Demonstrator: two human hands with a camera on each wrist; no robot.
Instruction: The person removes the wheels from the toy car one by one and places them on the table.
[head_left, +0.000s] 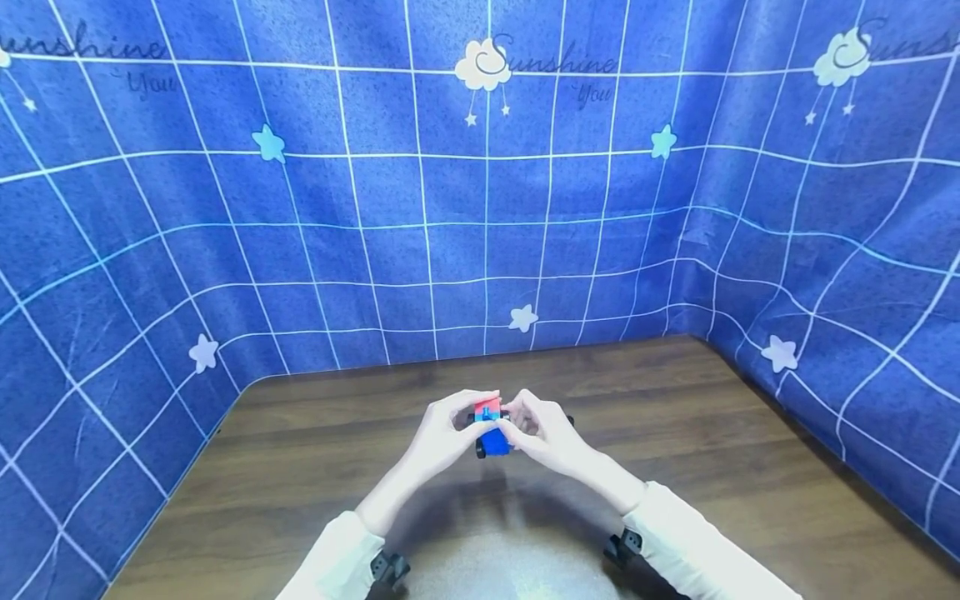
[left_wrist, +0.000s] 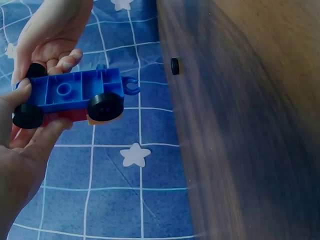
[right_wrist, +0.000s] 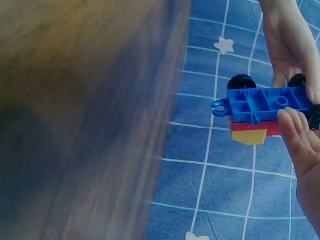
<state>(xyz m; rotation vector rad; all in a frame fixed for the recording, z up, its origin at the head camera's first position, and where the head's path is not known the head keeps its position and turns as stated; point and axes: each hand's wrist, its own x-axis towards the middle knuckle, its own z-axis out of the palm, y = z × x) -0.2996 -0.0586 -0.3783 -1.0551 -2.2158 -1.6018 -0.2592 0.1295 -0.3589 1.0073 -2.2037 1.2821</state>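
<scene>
A toy car with a blue base, red and yellow blocks and black wheels is held up above the table between both hands. My left hand grips one side, its thumb on the base in the left wrist view. From the other side my right hand pinches it with thumb and fingers. The blue underside faces the wrist cameras, with a hook at one end. Three wheels show on it, such as the black wheel. A bare blue axle stub sticks out near the hook end.
A loose black wheel stands on the brown wooden table, near its edge in the left wrist view. Blue curtain with white lines and stars surrounds the back and sides. Dark cameras sit on both wrists.
</scene>
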